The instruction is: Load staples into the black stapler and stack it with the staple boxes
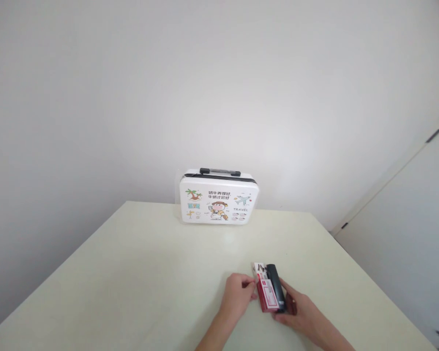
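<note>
A black stapler (275, 287) lies lengthwise on the table beside a red-and-white staple box (268, 295). A white printed card or small pack (259, 269) shows at their far left end. My right hand (300, 312) grips the stapler from its right side, one finger along the edge and the thumb at the near end. On the left of the box, my left hand (239, 292) is closed, its thumb and forefinger pinched close to the box's edge. Whatever is between those fingertips is too small to make out.
A white carry case (219, 201) with cartoon travel prints and a black handle (220, 171) stands upright at the back of the pale table (149, 273). Behind it rises a plain wall (219, 87). A white door or panel (406, 234) is on the right.
</note>
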The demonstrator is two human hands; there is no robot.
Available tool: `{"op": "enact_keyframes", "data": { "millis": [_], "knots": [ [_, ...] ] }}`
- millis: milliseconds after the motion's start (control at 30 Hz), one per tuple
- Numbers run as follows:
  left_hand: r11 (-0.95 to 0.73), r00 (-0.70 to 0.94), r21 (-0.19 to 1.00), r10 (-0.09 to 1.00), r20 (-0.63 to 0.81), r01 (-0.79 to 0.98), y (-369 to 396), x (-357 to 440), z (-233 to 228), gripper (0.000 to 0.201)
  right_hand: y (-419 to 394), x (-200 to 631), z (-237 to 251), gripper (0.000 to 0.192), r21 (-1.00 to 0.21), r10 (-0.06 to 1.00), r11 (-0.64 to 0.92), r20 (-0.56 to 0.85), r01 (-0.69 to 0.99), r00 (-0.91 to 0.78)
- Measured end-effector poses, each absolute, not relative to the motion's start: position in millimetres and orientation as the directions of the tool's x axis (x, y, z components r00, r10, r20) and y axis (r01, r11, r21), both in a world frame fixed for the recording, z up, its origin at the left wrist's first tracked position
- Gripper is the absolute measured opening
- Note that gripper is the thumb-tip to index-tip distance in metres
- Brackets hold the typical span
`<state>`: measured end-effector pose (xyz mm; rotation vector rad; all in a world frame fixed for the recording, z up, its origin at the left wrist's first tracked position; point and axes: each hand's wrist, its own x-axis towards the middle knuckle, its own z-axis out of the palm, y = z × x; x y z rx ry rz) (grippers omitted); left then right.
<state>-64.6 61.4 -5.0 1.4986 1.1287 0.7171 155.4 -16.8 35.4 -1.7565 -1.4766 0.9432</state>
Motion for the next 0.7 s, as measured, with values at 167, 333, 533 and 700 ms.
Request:
{"op": "enact_keyframes", "data": {
  "millis": [167, 333, 533, 700],
  "knots": [
    [-0.193, 0.233, 0.907, 0.966, 0.109, 0.374, 33, -158, 3, 0.045, -23, 151, 31, 0.073, -0.730, 0.958, -0.158, 0.050, 0.666, 0.281],
    [-0.345, 0.200, 0.467, 0.922, 0.332, 0.814, 24, -242, -32, 0.053, -13, 38, 6, 0.047, -0.684, 0.975, 0.136, 0.219, 0.717, 0.024],
    [-0.381, 0.319, 0.075, 0.853, 0.412, 0.922, 14, -265, -54, 0.071, -5, -35, -43, 0.071, -0.338, 0.921, 0.348, 0.296, 0.875, -0.252],
    [-0.371, 0.323, 0.051, 0.860, 0.395, 0.927, 14, -263, -52, 0.071, -5, -32, -55, 0.068, -0.215, 0.919, 0.335, 0.289, 0.917, -0.268]
  ]
}}
